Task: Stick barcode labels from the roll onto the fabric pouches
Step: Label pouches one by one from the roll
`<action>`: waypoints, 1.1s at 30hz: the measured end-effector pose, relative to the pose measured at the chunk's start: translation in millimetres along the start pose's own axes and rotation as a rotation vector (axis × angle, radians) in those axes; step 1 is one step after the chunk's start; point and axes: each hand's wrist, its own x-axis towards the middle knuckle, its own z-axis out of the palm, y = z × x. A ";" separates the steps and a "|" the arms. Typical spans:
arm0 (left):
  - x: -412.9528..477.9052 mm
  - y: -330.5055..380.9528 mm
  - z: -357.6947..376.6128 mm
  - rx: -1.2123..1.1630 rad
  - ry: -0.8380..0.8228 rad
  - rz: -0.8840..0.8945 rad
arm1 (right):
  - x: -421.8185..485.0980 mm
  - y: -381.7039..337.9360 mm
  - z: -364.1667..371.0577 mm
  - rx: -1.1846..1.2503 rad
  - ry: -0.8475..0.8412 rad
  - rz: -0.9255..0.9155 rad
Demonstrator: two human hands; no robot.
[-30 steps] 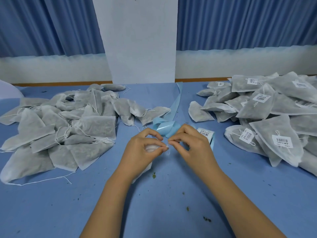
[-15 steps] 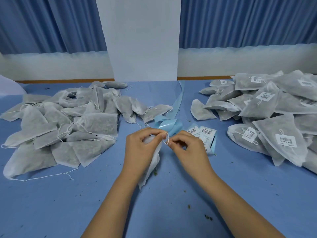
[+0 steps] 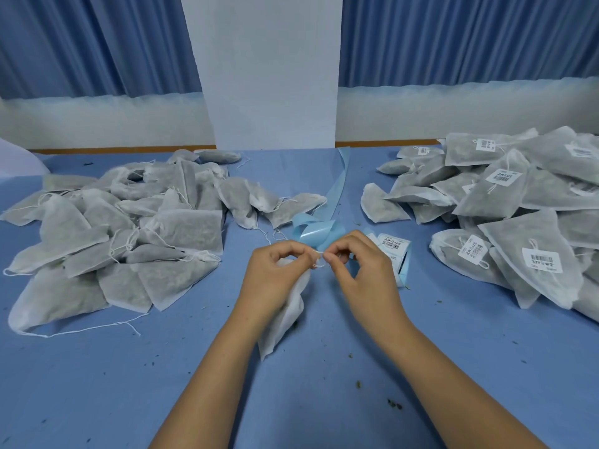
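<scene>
- The left hand (image 3: 275, 277) grips a small white non-woven fabric pouch (image 3: 287, 322): its fingers are curled over the top of the pouch, with thumb and forefinger pinched together at the mouth, and the body of the pouch hangs down below the palm towards the table.
- The right hand (image 3: 364, 275) is closed in a fine pinch, thumb tip against forefinger tip, on the thin white drawstring loop (image 3: 319, 261) at the pouch's mouth. The other fingers are curled in.
- The two pinches almost touch, with the loop showing between them.
- The hands are held over the middle of the blue cloth-covered table (image 3: 324, 393), which is dotted with dark crumbs.
- Just beyond the right hand lies the strip of white barcode labels on pale blue backing (image 3: 392, 247), folded over itself, with one printed barcode facing up.
- Behind the hands a curl of empty pale blue backing ribbon (image 3: 319, 233) loops up and trails away towards the far table edge.
- On the left lies a spread heap of grey-white pouches without labels (image 3: 136, 228), loose strings trailing from it.
- On the right lies a heap of grey-white pouches with barcode labels stuck on (image 3: 518, 209), well apart from the first.
- A white pillar (image 3: 272, 69) stands at the far edge between blue pleated curtains (image 3: 97, 43).
</scene>
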 end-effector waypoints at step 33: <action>6.9 -7.6 -20.2 0.115 -0.171 -0.184 | 15.6 15.3 -20.7 0.033 0.215 0.299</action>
